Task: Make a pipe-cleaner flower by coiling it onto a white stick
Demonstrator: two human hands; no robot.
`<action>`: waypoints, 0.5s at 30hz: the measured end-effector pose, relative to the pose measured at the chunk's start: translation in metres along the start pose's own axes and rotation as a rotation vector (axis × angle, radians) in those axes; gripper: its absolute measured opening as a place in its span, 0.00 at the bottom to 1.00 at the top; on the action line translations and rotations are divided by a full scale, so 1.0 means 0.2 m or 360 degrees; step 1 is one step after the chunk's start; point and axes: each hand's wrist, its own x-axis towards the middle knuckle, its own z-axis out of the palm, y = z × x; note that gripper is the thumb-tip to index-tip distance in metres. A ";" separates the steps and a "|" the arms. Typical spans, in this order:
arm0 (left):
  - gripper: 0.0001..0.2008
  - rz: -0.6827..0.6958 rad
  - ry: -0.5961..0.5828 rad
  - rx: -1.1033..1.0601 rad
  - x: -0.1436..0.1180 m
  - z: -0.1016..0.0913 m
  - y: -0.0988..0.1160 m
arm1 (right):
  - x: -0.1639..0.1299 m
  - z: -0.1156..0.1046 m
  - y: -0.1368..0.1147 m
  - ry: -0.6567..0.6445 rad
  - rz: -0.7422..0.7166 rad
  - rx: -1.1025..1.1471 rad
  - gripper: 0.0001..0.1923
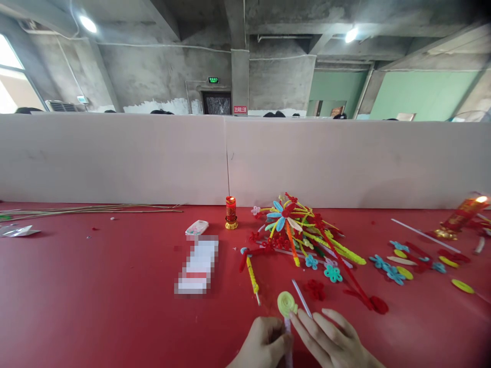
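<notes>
Left hand (264, 341) and right hand (332, 340) lie close together over the red tabletop (115, 306), the left clamped on the pale stem (288, 352) of a yellow coil (286, 304), the right's outstretched fingers against the coil's edge, its grip unclear. Beyond, a lit candle (230, 210) and heaped fuzzy flowers (281, 223) stand before a white partition (115, 158); behind rise grey concrete walls (153, 76).

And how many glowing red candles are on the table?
2. One candle stands left of the big fuzzy flower pile; the other candle is at the far right.
</notes>
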 end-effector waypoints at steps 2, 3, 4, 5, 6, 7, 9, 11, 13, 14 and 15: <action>0.12 0.0003 -0.0012 -0.0014 0.00 0.00 0.00 | 0.00 0.00 0.00 0.0004 -0.0039 0.0008 0.26; 0.13 0.0003 -0.0020 -0.0020 0.00 0.00 0.00 | 0.00 0.00 0.00 0.0002 -0.0035 0.0010 0.26; 0.13 0.0003 -0.0027 -0.0026 0.00 0.00 0.01 | -0.01 0.01 -0.01 -0.0002 -0.0009 0.0009 0.26; 0.14 0.0002 -0.0030 -0.0030 0.00 0.00 0.01 | -0.01 0.01 -0.01 -0.0006 0.0032 0.0007 0.26; 0.15 0.0002 -0.0032 -0.0034 0.00 0.00 0.01 | -0.02 0.02 -0.02 -0.0007 0.0064 0.0005 0.25; 0.15 0.0003 -0.0032 -0.0036 -0.01 0.00 0.01 | -0.03 0.02 -0.02 0.0001 0.0086 0.0004 0.25; 0.16 0.0008 -0.0033 -0.0037 -0.01 0.01 0.02 | -0.03 0.03 -0.03 0.0031 0.0103 0.0012 0.24; 0.16 0.0008 -0.0041 -0.0034 0.00 0.01 0.01 | -0.03 0.04 -0.03 0.0072 0.0099 0.0033 0.23; 0.16 0.0001 -0.0050 -0.0029 0.00 0.01 0.01 | -0.01 0.03 -0.03 0.0101 0.0111 0.0043 0.22; 0.16 -0.0004 -0.0055 -0.0025 0.00 0.01 0.01 | 0.00 0.03 -0.02 0.0099 0.0106 0.0041 0.22; 0.16 -0.0009 -0.0057 -0.0020 0.00 0.01 0.01 | 0.02 0.03 -0.02 0.0102 0.0099 0.0033 0.22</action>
